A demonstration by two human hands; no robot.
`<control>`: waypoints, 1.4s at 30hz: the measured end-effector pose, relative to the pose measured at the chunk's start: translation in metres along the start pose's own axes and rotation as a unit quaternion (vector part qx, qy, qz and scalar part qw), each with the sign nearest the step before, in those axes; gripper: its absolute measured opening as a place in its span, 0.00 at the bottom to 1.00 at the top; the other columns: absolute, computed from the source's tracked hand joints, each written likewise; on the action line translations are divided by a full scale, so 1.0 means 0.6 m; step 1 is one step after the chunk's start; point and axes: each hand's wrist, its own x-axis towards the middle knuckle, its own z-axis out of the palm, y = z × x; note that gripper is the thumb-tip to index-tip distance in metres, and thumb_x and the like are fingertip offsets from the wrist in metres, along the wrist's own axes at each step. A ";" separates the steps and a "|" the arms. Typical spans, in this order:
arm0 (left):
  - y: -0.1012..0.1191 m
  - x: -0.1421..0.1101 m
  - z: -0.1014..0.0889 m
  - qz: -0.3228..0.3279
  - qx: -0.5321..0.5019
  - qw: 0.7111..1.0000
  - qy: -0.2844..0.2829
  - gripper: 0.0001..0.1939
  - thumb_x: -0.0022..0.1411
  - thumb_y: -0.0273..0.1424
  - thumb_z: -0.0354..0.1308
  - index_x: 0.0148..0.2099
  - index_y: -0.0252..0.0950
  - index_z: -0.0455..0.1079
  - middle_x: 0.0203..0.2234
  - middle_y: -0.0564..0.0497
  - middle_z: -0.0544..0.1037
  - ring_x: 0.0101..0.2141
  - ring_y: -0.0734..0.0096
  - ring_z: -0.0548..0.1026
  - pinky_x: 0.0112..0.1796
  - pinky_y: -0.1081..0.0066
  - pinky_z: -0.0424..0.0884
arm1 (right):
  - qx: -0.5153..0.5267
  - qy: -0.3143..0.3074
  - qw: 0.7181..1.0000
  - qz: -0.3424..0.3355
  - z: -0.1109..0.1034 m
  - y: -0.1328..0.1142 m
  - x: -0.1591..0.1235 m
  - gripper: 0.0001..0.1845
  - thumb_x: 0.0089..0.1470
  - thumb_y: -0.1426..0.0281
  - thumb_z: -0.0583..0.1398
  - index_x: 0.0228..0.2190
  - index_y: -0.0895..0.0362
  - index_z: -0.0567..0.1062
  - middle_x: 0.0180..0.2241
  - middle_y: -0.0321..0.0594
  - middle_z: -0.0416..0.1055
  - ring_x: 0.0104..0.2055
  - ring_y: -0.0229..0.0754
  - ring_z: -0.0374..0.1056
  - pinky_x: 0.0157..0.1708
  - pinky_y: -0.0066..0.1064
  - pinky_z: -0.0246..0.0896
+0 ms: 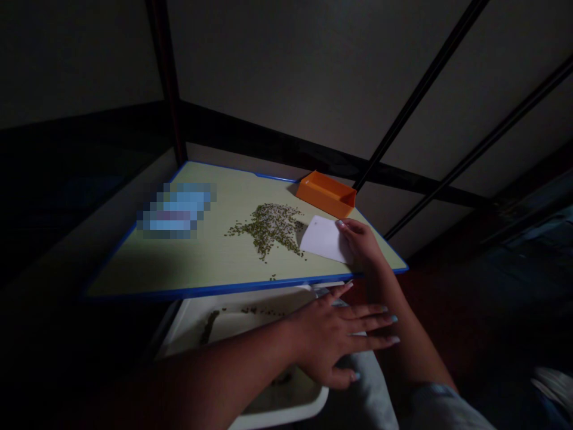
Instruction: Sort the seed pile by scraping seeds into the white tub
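A loose heap of small green mung beans (pixel 268 230) lies on a pale green board with a blue edge (pixel 134 269). My right hand (pixel 360 242) rests on a white plastic scraper (pixel 321 240), its fingertips on the scraper's far edge, with the scraper's left edge touching the heap's right side. My left hand (pixel 335 337) hovers with spread fingers just below the board's front edge, over a white plastic tray (pixel 255 313). That hand holds nothing. A few beans and a dark clump of them (pixel 209 326) lie in the tray.
An orange scoop (pixel 326 194) stands at the board's far corner. A pixelated blue patch (pixel 176 212) covers something at the board's left. Dark slanted poles (pixel 421 113) rise behind the board, and a grey cloth (pixel 371 388) lies below my hands.
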 end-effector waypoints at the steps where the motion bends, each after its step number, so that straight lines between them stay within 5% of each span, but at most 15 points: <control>1: 0.000 0.000 0.000 0.000 -0.002 1.000 0.000 0.37 0.64 0.42 0.49 0.71 0.36 0.44 0.69 0.52 0.43 0.69 0.67 0.38 0.65 0.48 0.32 | 0.001 -0.002 1.000 0.000 0.000 0.000 -0.001 0.25 0.36 0.49 0.67 0.28 0.58 0.77 0.22 0.36 0.69 0.24 0.37 0.59 0.24 0.29 0.50; 20: 0.001 0.001 -0.002 -0.010 -0.016 1.000 -0.011 0.37 0.64 0.41 0.49 0.71 0.36 0.44 0.69 0.52 0.44 0.69 0.67 0.40 0.66 0.49 0.35 | 0.010 -0.023 0.999 0.027 -0.029 0.011 -0.027 0.26 0.36 0.48 0.66 0.27 0.59 0.76 0.19 0.32 0.66 0.20 0.34 0.55 0.20 0.26 0.47; 29: 0.001 -0.001 0.001 -0.014 -0.012 1.000 -0.014 0.36 0.64 0.42 0.48 0.71 0.38 0.43 0.69 0.54 0.42 0.69 0.71 0.36 0.65 0.52 0.28 | 0.002 0.028 0.999 0.018 -0.029 0.007 -0.057 0.28 0.36 0.46 0.66 0.26 0.60 0.76 0.20 0.35 0.68 0.21 0.34 0.57 0.21 0.27 0.48; 42: 0.002 0.002 0.000 -0.011 0.001 1.000 -0.012 0.38 0.63 0.42 0.49 0.71 0.37 0.43 0.69 0.53 0.44 0.69 0.67 0.38 0.65 0.48 0.38 | -0.013 0.043 0.999 0.001 -0.020 -0.002 -0.091 0.24 0.41 0.49 0.65 0.26 0.59 0.76 0.22 0.36 0.69 0.24 0.37 0.59 0.24 0.28 0.52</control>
